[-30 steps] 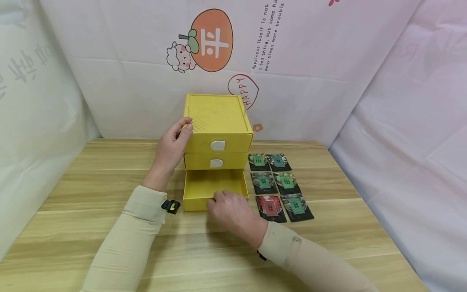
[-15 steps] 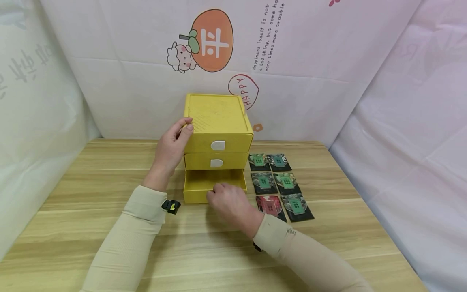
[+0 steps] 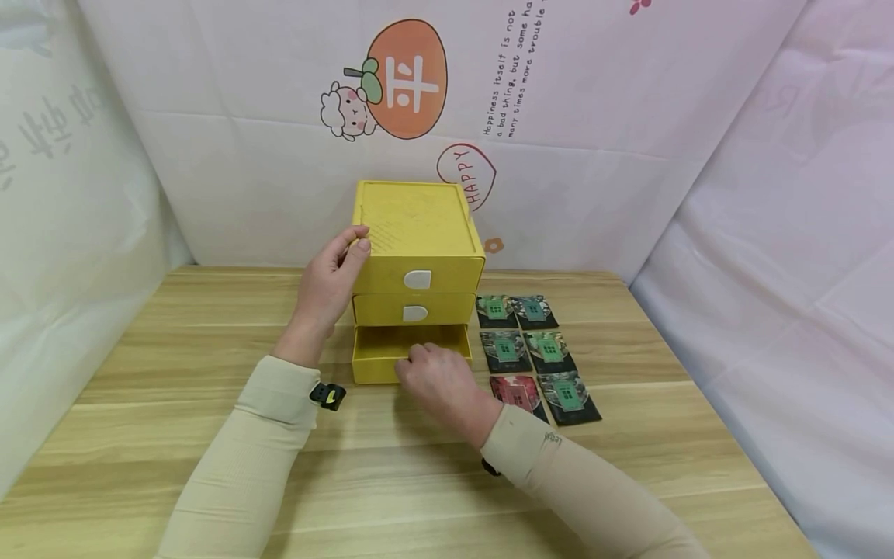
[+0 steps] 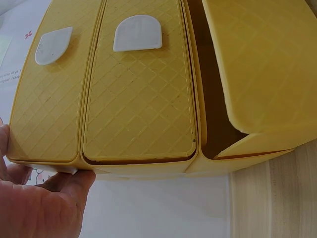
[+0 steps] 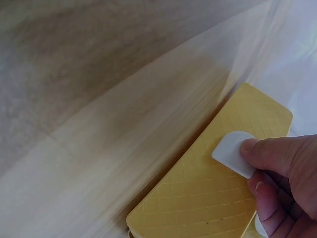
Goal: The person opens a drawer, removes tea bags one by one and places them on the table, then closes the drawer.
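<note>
A yellow three-tier drawer cabinet (image 3: 419,217) stands at the back of the table. My left hand (image 3: 324,283) holds its upper left edge, fingertips over the top rim; in the left wrist view the thumb (image 4: 81,191) lies against its side. At the front, my right hand (image 3: 447,388) grips the white handle (image 5: 229,148) of the bottom drawer (image 3: 373,371), thumb on the face of the tab and the other fingers curled behind it. That drawer is pulled partway out and its visible inside is bare. The two upper drawers (image 3: 380,273) are closed.
Several dark flat packets with green, blue or red labels (image 3: 550,349) lie in two columns right of the cabinet. The right forearm passes close to the nearest red packet (image 3: 515,392). A printed white cloth (image 3: 594,155) hangs behind the wooden table (image 3: 209,334).
My right hand has pushed the bottom drawer inward, away from me, so less of it sticks out. The left hand has stayed on the cabinet's edge.
</note>
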The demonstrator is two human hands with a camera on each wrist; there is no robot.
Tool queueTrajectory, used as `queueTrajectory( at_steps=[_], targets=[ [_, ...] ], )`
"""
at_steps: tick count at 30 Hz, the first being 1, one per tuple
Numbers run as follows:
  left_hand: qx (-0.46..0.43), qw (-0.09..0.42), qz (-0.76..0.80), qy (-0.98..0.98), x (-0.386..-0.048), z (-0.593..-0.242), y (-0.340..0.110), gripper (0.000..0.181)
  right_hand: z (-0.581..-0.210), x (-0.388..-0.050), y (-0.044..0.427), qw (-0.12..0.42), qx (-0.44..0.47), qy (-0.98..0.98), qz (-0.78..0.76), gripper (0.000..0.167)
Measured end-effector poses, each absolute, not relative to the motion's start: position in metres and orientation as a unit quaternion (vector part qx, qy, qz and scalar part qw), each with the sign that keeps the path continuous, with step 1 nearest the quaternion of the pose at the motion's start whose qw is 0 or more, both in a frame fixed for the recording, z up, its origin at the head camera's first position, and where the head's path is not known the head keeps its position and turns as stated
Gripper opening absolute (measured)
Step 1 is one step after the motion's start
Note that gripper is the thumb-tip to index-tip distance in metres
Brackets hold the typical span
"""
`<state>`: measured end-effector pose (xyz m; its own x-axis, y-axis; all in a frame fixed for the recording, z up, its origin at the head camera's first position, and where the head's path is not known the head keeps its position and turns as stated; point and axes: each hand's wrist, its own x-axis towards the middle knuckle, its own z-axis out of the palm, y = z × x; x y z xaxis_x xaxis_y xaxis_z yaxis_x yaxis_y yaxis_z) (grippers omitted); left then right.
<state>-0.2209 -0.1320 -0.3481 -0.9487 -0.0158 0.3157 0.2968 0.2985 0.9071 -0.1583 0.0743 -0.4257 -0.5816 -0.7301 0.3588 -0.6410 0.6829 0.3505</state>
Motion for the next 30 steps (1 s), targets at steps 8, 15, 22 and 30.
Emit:
queueTrajectory(
  at_steps=[8,15,22,30],
  targets=[
    [-0.087,0.134,-0.586,-0.795,-0.221,-0.349,-0.132,0.054,-0.423,-0.164,0.072,0.225,0.376,-0.894,-0.094,0.016],
    [-0.086,0.135,-0.584,-0.796,-0.221,-0.349,-0.132,0.054,-0.424,-0.17,0.071,0.221,0.37,-0.897,-0.093,0.013],
    [-0.086,0.135,-0.582,-0.797,-0.221,-0.349,-0.132,0.054,-0.425,-0.178,0.069,0.215,0.358,-0.904,-0.089,0.015],
    [-0.085,0.139,-0.583,-0.796,-0.223,-0.35,-0.131,0.054,-0.427,-0.187,0.067,0.233,0.341,-0.905,-0.098,0.019]
  ],
)
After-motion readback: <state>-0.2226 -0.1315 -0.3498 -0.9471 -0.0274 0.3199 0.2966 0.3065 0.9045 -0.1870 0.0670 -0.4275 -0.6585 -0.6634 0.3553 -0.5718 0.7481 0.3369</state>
